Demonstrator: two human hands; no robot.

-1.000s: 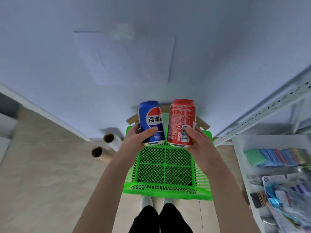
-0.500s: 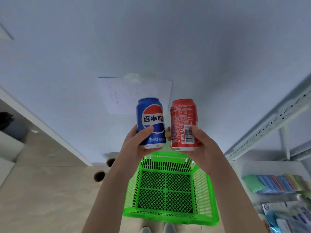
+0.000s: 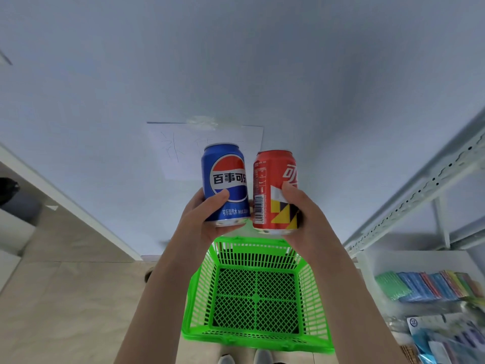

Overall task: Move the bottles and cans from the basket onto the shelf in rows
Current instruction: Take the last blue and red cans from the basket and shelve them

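Two cans held upright above the basket.
Left hand [image 3: 203, 219] wraps the blue can [image 3: 225, 183]; right hand [image 3: 299, 214] wraps the red can [image 3: 274, 190], their smooth metal sides nearly touching. Below the grips sits the green plastic lattice basket [image 3: 256, 337]; a perforated metal shelf [image 3: 430, 187] stands to the right.

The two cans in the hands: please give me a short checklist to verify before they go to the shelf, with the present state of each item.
1. Left hand grips the blue metal cola can: ok.
2. Right hand grips the red metal cola can: ok.
3. Both cans upright: ok.
4. Green plastic mesh basket emptied: ok, nothing left inside.
5. Free row on the white metal shelf: cannot tell, target level out of view.
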